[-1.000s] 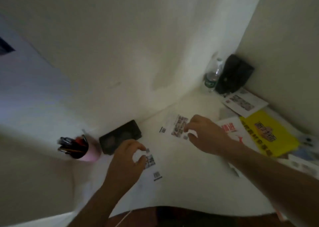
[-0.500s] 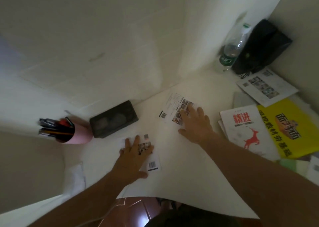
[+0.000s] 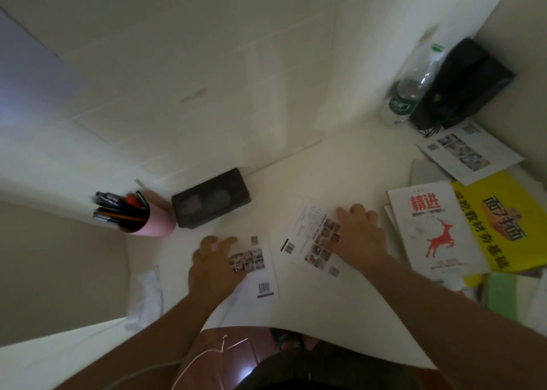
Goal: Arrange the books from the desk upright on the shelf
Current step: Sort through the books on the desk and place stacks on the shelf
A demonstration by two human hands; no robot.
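left hand [image 3: 214, 266] flat on booklet [image 3: 257, 266] | right hand [image 3: 359, 235] likewise, seemingly (dim view)

Bare desk [image 3: 296, 182] between black box [image 3: 210, 202] and bottle [image 3: 411, 90]

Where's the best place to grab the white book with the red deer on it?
Take the deer book by its left long edge, coming from the bare desk side. It lies flat atop other books with that edge overhanging; the yellow book crowds its right side, so a grip there is likely awkward.

Yellow book [image 3: 503, 220]; white book [image 3: 432, 226], red deer, red title; pink pen cup [image 3: 148, 223]; black box [image 3: 211, 201].
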